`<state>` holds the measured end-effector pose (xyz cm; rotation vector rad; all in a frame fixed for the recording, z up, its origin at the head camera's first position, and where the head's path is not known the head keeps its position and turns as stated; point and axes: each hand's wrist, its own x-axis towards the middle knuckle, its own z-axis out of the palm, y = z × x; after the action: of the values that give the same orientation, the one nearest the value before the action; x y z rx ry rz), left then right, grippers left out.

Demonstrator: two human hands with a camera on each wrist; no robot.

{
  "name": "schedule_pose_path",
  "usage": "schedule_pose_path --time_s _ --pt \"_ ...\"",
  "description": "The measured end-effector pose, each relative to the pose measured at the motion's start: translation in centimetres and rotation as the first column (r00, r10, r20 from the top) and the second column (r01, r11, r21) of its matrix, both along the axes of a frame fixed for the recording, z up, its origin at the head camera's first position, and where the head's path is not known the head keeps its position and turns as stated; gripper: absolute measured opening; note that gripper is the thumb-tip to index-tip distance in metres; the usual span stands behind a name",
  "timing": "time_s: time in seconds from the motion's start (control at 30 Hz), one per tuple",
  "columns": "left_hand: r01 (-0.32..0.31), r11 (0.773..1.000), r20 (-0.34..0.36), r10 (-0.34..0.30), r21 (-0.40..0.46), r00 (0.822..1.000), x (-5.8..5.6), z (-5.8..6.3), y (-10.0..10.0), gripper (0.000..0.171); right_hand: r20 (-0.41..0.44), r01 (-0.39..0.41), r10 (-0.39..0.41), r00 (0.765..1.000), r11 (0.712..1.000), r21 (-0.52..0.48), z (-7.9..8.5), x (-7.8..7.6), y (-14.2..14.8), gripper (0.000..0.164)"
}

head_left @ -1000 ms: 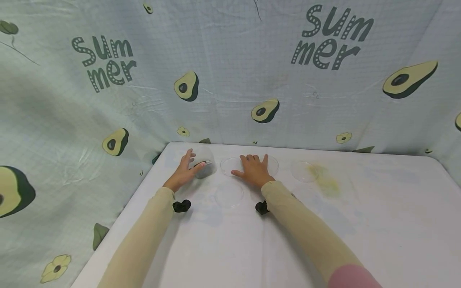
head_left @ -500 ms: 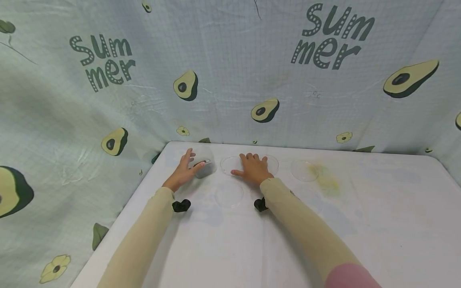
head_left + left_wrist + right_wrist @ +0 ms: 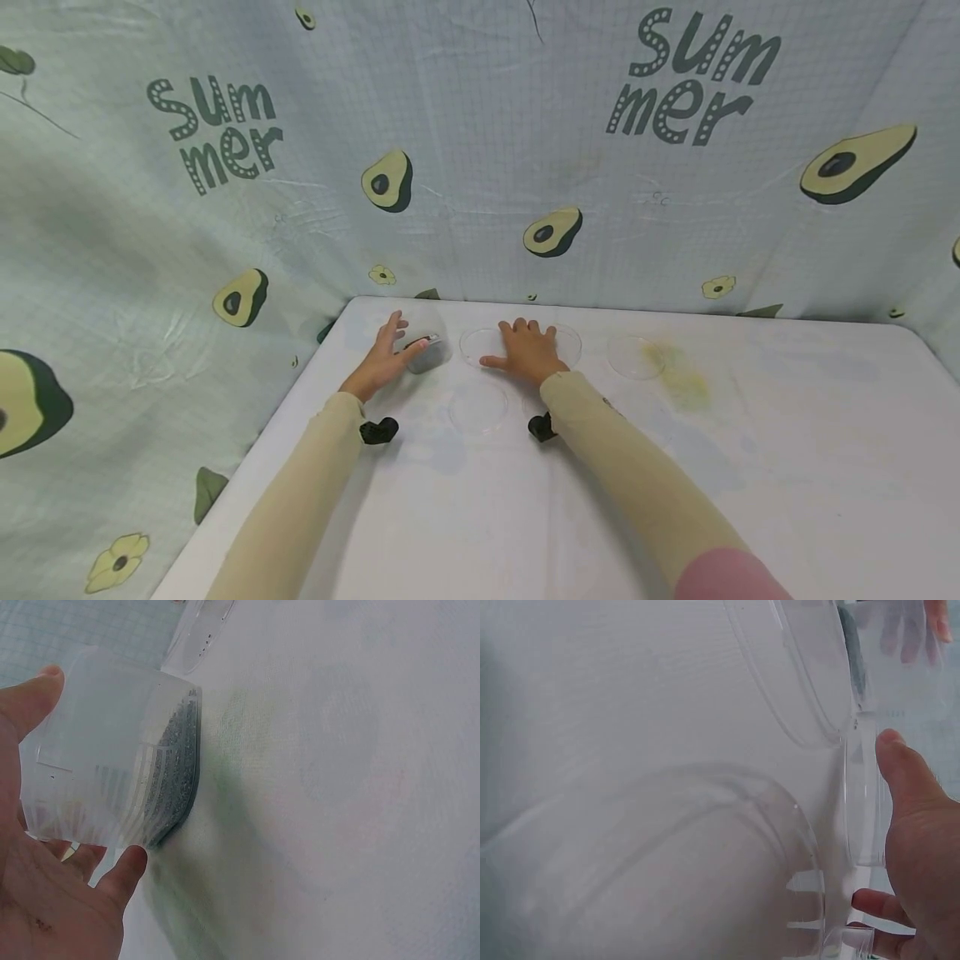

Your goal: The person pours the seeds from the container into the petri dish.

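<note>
My left hand [image 3: 380, 360] grips a clear plastic tub [image 3: 431, 357] at the back left of the table, thumb on one side and fingers on the other. In the left wrist view, dark fine grains [image 3: 178, 761] lie against one side of the tub. My right hand [image 3: 528, 354] rests with spread fingers over two clear round dishes; the left dish [image 3: 471, 347] and the right dish [image 3: 572, 343] show on either side. Its thumb [image 3: 900, 761] lies by a clear rim [image 3: 861, 802] in the right wrist view. The palm hides the dishes' inner parts.
Another clear round dish [image 3: 477, 407] lies nearer me, and one [image 3: 636, 357] lies to the right beside a yellow stain [image 3: 684, 383]. A further dish [image 3: 531, 405] is partly hidden by the right sleeve. A printed cloth [image 3: 465, 100] hangs behind the white table [image 3: 465, 517].
The right hand has shifted slightly left, its index finger a little closer in. The left hand and the tub stay where they were.
</note>
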<state>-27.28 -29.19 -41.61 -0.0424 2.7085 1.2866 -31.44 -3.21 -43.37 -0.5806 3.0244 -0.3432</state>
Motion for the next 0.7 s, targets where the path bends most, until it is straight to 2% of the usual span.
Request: schedule_pose_path --time_s 0.23,0.47,0.7 --pt "-0.009 1.000 0.005 0.009 0.002 1.000 -0.11 0.02 0.33 0.094 -0.020 -0.008 0.007 1.000 1.000 -0.007 -0.20 -0.03 0.40 0.085" --pt "0.009 1.000 0.007 -0.009 0.010 1.000 -0.11 0.20 0.24 0.096 -0.025 -0.003 0.003 1.000 1.000 -0.010 -0.58 -0.01 0.73 0.084" --pt "-0.026 0.993 0.005 0.025 0.111 1.000 -0.19 -0.20 -0.61 0.104 -0.002 0.002 -0.002 1.000 1.000 0.006 -0.96 -0.15 0.24 0.084"
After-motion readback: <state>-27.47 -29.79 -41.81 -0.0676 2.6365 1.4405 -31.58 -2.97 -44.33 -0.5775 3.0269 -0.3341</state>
